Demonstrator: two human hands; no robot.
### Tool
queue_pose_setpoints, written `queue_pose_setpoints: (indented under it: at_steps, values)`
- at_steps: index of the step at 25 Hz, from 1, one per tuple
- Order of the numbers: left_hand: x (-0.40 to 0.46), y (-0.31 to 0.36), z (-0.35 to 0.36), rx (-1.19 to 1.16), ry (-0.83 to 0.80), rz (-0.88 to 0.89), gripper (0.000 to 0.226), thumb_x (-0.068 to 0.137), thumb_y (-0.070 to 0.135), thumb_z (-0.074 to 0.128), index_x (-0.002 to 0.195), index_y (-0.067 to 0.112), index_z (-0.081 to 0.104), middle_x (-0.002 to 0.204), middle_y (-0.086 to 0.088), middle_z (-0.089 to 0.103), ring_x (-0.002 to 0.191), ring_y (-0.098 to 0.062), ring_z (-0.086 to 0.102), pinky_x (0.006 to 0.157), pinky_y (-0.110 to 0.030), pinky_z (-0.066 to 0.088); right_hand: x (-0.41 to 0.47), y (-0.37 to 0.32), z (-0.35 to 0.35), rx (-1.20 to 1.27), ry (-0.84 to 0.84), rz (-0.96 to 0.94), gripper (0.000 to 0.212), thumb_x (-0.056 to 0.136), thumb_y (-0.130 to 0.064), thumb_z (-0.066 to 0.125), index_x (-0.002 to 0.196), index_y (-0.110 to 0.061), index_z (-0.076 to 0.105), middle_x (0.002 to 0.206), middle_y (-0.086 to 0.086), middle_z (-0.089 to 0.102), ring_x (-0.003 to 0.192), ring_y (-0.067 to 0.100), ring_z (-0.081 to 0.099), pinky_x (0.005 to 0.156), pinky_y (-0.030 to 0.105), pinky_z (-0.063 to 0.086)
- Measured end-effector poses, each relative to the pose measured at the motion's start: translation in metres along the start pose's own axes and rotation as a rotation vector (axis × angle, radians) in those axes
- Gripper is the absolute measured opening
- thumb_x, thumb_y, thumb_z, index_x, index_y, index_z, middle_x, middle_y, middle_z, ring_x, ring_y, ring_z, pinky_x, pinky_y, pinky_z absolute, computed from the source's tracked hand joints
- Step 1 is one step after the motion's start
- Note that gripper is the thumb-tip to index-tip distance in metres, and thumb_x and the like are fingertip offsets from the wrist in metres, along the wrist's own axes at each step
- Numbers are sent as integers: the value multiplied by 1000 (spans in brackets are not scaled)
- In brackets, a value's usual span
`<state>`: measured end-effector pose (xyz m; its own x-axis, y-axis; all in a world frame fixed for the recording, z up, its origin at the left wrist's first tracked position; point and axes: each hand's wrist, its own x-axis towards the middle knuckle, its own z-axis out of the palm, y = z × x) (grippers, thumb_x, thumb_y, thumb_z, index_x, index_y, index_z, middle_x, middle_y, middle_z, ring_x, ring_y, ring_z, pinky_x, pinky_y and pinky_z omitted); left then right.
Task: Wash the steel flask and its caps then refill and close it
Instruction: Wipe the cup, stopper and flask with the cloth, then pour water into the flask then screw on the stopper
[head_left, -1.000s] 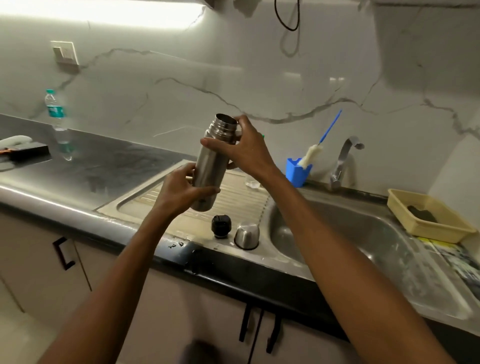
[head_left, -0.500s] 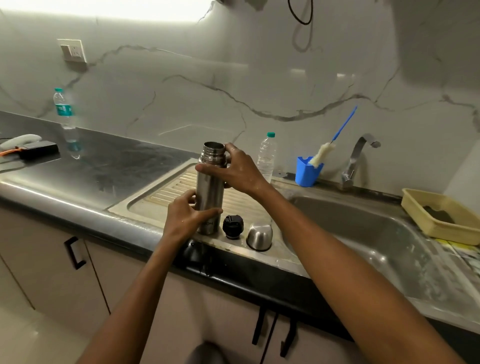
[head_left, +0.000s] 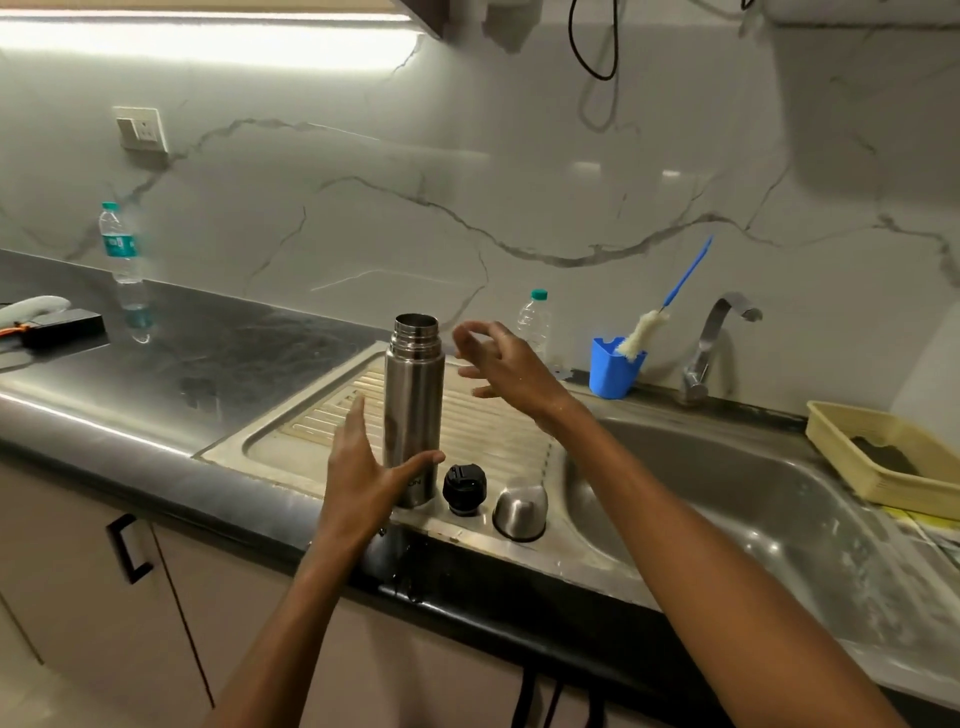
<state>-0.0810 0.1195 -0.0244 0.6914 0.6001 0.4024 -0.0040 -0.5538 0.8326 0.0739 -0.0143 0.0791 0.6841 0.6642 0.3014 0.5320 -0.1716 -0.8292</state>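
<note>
The steel flask (head_left: 413, 410) stands upright and uncapped on the ribbed drainboard (head_left: 498, 431) near its front edge. Just right of it lie the black inner cap (head_left: 464, 488) and the steel outer cap (head_left: 520, 509), dome up. My left hand (head_left: 363, 478) is open close to the flask's lower left side, thumb almost at its base. My right hand (head_left: 501, 364) hovers open to the right of the flask's neck, not touching it. A small water bottle (head_left: 534, 322) with a green cap stands behind my right hand by the wall.
The sink basin (head_left: 727, 499) lies to the right, with the tap (head_left: 714, 343) behind it. A blue cup (head_left: 613, 369) holds a bottle brush (head_left: 660, 312). A yellow tray (head_left: 883, 457) sits at far right. Another water bottle (head_left: 122, 249) stands on the dark counter at left.
The flask was lowered from mid-air onto the drainboard. Both hands then let go of it and drew slightly away.
</note>
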Motion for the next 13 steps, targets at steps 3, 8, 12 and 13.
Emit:
queue_pose_setpoints:
  at_steps: [3,8,12,13]
  values:
    - [-21,21,8,9,317,238,73,85,31,81,146,12,46,139,-12,49,127,-21,46,106,-31,42,14,33,-33,24,220,80,51,101,-58,51,133,-18,56,119,3,70,109,20,70,91,43,61]
    - [-13,52,61,29,125,601,28,92,1,69,118,10,66,109,-3,63,101,-14,60,85,-29,54,39,97,-66,-254,339,219,48,100,-43,62,138,-15,52,128,3,64,105,14,60,90,32,52]
    - [27,56,102,51,-63,577,29,92,1,66,118,13,66,104,2,64,95,-11,60,83,-29,52,67,141,-79,-385,331,264,73,90,-46,74,147,-16,40,143,11,55,123,24,58,98,38,52]
    - [37,56,110,48,-66,560,28,92,2,66,118,14,66,103,3,64,94,-9,59,83,-26,51,77,149,-81,-398,333,272,84,85,-50,78,149,-16,36,147,11,51,128,26,55,102,41,52]
